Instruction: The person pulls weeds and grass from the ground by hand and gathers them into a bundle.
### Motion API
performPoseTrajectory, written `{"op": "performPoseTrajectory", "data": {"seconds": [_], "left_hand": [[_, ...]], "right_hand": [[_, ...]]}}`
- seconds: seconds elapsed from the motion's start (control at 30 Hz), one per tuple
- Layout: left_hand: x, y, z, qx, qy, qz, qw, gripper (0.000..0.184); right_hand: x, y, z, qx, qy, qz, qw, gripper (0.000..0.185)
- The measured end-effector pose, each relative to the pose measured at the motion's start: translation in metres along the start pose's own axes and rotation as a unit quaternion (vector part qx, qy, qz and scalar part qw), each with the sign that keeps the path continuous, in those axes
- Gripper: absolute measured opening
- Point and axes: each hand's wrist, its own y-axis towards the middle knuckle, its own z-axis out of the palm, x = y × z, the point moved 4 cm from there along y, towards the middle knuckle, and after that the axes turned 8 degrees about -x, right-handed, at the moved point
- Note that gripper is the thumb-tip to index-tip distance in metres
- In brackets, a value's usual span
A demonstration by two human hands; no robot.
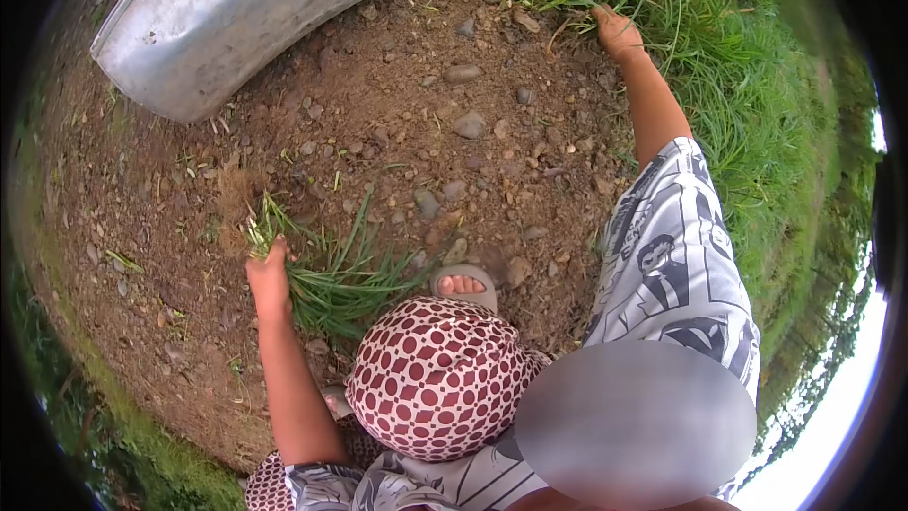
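Note:
At the left of the head view, my left hand [270, 276] is closed round a bunch of long green grass [340, 289]. Pale root ends stick out above the fist, and the blades trail to the right over the soil. My right hand [619, 33] reaches out at the upper right to the edge of the standing grass [719, 66]. Its fingers are closed at the base of some blades, next to the bare soil. Part of the fingers is hidden among the grass.
A large dented metal container [236, 19] lies at the upper left. Brown soil [378, 151] with scattered stones [468, 125] spreads between the hands. My sandalled foot [463, 286] and patterned knee [440, 374] are at the lower middle.

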Motion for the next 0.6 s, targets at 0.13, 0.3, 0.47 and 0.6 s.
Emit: {"op": "performPoseTrajectory", "data": {"seconds": [0.13,0.3,0.47,0.6], "left_hand": [[-0.005,-0.002,0.01,0.004,0.012,0.006,1.0,0.019],[-0.007,-0.002,0.019,0.021,0.011,0.023,0.999,0.018],[-0.019,-0.009,0.026,0.003,0.034,0.027,0.999,0.018],[-0.01,-0.002,0.02,0.015,0.034,0.029,0.999,0.018]], "right_hand": [[-0.02,0.005,0.016,0.024,-0.103,0.03,0.994,0.029],[-0.037,-0.005,0.023,-0.066,-0.124,0.052,0.989,0.029],[-0.036,0.0,0.028,0.052,-0.087,0.088,0.991,0.029],[-0.031,0.002,0.017,0.11,-0.087,0.116,0.983,0.029]]}}
